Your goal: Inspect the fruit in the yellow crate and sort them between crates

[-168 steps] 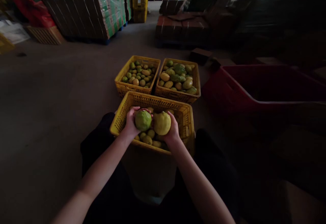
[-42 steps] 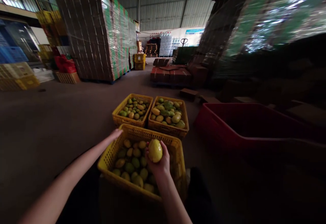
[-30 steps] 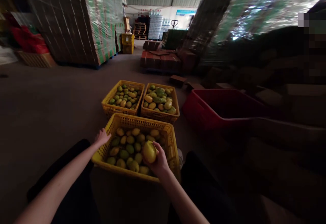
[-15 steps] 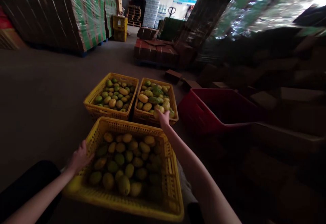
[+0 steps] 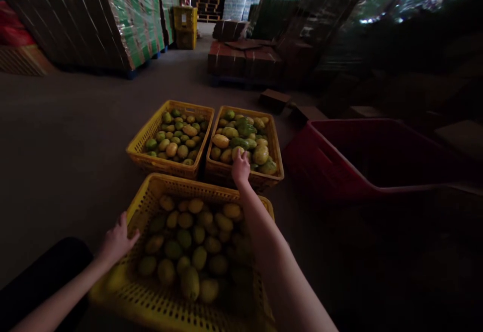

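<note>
Nearest me stands a yellow plastic crate (image 5: pixel 181 312) of yellow-green mangoes (image 5: pixel 198 257). My left hand (image 5: pixel 117 241) rests at its left rim, thumb and fingers apart, with no fruit in it. Over the near crate's far edge, my right hand (image 5: pixel 241 167) reaches to the right-hand yellow crate (image 5: pixel 279 163). Its fingers are closed about a pale yellow mango (image 5: pixel 237 152) at that crate's near side; the palm hides part of the fruit. Beside it is another yellow crate (image 5: pixel 162 163), also filled with green and yellow mangoes.
A red plastic bin (image 5: pixel 320 161) stands at the right. Flattened cardboard (image 5: pixel 273 99) lies beyond the crates. Further back are strapped brown cartons (image 5: pixel 245 63) on a pallet, and wrapped green-and-brown stacks (image 5: pixel 139 20) at the left. The right side is very dark.
My right hand has moved slightly forward in the right-hand crate, with the mango lower among the others. My left hand keeps its place. The view has tipped downward and turned a little left.
</note>
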Available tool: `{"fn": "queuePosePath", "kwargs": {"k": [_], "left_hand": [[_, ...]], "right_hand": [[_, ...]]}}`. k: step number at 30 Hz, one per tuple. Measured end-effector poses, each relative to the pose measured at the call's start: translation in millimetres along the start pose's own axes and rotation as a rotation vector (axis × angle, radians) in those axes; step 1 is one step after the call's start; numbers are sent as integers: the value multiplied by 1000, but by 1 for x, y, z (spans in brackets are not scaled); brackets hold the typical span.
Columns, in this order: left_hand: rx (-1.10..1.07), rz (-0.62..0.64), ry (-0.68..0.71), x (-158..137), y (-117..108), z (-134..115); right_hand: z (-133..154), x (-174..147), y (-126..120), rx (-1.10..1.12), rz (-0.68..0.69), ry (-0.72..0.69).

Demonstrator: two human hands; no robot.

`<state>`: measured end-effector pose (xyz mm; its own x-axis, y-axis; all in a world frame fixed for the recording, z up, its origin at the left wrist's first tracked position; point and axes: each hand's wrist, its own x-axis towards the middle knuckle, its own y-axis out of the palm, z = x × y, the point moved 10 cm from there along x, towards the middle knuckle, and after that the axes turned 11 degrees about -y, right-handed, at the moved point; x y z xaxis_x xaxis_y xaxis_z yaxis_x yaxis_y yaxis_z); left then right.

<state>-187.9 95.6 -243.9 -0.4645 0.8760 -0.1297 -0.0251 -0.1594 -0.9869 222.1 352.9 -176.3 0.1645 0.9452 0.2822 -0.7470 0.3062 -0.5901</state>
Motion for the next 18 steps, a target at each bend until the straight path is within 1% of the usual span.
{"fn": "queuePosePath", "kwargs": {"k": [3,5,9,13,15,18], "left_hand": [[20,19,-18,0,-1,0],[17,11,-12,0,-1,-1],[-32,-18,-1,0,-2,-1],[-103,-35,-17,2,-1,2],[-128,-48,-16,2,-1,3],[-146,-29,-24,3,4,6]], "right_hand": [[1,-2,-3,17,-10,19],[3,-3,-4,10,0,8],[2,-1,-4,-145,65,-13],[-9,8,-11,-235,77,14],[-11,15,-17,-253,79,-18],[-7,31,-35,-245,41,-119]]}}
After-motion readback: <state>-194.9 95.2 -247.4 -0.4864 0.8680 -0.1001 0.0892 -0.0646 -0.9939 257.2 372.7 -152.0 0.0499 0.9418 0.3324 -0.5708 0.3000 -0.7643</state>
